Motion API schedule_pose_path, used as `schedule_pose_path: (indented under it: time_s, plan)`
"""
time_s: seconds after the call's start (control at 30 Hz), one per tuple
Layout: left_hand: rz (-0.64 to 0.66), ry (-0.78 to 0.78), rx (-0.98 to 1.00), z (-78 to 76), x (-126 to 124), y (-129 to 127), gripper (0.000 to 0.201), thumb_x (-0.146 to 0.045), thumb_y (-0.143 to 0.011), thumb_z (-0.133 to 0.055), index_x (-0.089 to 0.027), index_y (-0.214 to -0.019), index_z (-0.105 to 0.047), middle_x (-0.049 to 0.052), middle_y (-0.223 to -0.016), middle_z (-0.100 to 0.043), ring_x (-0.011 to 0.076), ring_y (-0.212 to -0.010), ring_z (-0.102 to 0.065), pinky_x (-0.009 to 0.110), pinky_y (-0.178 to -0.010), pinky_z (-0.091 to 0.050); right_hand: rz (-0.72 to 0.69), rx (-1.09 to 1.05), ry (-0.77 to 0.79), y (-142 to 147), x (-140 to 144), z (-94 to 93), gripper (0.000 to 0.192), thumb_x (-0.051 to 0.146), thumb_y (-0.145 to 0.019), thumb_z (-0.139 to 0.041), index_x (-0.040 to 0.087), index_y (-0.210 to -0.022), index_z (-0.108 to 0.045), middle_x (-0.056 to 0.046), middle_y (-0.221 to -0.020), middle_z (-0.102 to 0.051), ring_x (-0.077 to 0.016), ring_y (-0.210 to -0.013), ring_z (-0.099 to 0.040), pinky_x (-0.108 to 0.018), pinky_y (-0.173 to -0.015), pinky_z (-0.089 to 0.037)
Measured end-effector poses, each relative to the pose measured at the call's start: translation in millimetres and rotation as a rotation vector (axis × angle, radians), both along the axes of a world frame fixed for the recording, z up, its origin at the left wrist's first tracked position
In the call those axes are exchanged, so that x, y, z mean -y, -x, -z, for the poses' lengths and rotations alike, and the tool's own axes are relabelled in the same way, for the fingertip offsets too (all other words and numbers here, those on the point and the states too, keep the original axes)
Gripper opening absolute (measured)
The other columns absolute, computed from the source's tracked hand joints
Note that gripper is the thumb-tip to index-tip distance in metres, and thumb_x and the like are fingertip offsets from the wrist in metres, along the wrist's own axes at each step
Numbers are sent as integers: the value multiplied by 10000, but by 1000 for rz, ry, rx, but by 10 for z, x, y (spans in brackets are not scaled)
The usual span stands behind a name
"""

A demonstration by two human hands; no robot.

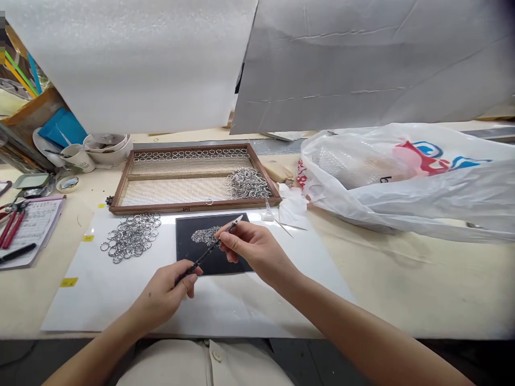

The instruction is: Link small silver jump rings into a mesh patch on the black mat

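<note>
A thin dark pen-like tool (209, 251) with a pale tip slants across a black mat (185, 252), and both hands grip it. My left hand (164, 294) pinches its lower end near the mat's front edge. My right hand (253, 249) pinches it higher up, over the mat's right part. On the mat lies a small heap of tiny silver pieces (204, 235), just left of my right fingers. The mat rests on a white sheet (100, 289).
A pile of metal rings (132, 236) lies left of the mat. Behind stands a wooden mesh tray (189, 206) with a row and a heap of rings (247, 183). A plastic bag (402, 177) fills the right. Cups, red pliers (11, 222) and a notepad sit left.
</note>
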State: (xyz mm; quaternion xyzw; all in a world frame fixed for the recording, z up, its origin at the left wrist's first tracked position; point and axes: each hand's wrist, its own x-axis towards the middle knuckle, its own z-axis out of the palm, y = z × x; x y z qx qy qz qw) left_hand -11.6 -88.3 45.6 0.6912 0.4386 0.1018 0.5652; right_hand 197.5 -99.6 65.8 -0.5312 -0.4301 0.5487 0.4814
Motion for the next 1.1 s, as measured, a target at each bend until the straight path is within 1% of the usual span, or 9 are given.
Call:
schedule_pose_path:
  time_s: [0.1, 0.17, 0.3, 0.37, 0.43, 0.6, 0.83, 1.0, 1.1]
  plan:
    - [5, 132, 33, -5, 29, -37, 271, -393, -900, -453, -165, -966, -585, -11, -639, -582, 71, -473, -400, 180, -438, -290, -2, 248, -45, 5, -6, 25, 360, 486, -798, -569, 188, -599, -536, 18, -523, -536, -89, -430, -480, -238, -425, -399]
    - [-41, 241, 84, -14, 38, -61, 282, -410, -894, -451, -162, -966, -562, -23, -625, -576, 48, -404, -340, 178, -399, -241, 24, 543, -243, 2, 21, 74, 353, 417, -855, -513, 191, -587, -554, 0, -511, -556, -105, -461, -495, -242, -451, -391]
    - [-106, 327, 184, -55, 42, -97, 281, -418, -885, -460, -154, -948, -531, -26, -622, -582, 19, -334, -332, 170, -373, -212, -23, 997, -732, 12, 129, 222, 256, 187, -885, -442, 195, -1064, -625, -25, -658, -664, -127, -544, -548, -249, -512, -389]
    - [-48, 348, 174, -83, 55, -115, 264, -401, -884, -465, -151, -939, -526, -22, -624, -590, 17, -321, -346, 165, -357, -213, -111, 1130, -834, 34, 184, 287, 380, 115, -874, -400, 194, -1218, -541, -16, -667, -661, -129, -533, -541, -247, -494, -371]
    - [19, 367, 139, -112, 77, -139, 234, -369, -883, -461, -150, -932, -524, -21, -625, -593, 21, -318, -359, 160, -339, -222, -138, 1223, -879, 56, 224, 322, 387, 85, -861, -393, 174, -1207, -542, -10, -638, -640, -134, -529, -535, -251, -490, -368]
    - [70, 377, 98, -164, 107, -192, 182, -277, -850, -468, -150, -960, -538, -29, -629, -586, 31, -345, -420, 149, -348, -280, -30, 1295, -898, 29, 266, 297, 260, 86, -862, -424, 173, -991, -632, -6, -568, -625, -132, -501, -534, -261, -505, -389]
    - [104, 337, 38, -185, 101, -127, 216, -277, -821, -495, -149, -974, -578, -29, -612, -579, 46, -365, -446, 152, -376, -330, 163, 1192, -760, -183, 286, 342, 265, 112, -850, -462, 195, -1024, -643, -41, -703, -719, -168, -583, -652, -272, -537, -462]
    - [120, 210, -49, -226, 76, -19, 205, -313, -833, -492, -157, -851, -624, -21, -593, -579, 62, -375, -465, 165, -379, -348, 279, 1156, -679, -357, 338, 350, 269, 98, -836, -476, 209, -1032, -623, -47, -797, -747, -187, -665, -702, -285, -585, -507]
    - [65, 1, -67, -312, 26, 17, 245, -350, -851, -496, -163, -746, -613, -14, -579, -585, 66, -388, -466, 171, -387, -338, 323, 1009, -586, -440, 376, 346, 283, 99, -836, -470, 235, -1038, -615, -34, -841, -738, -175, -691, -697, -294, -627, -525]
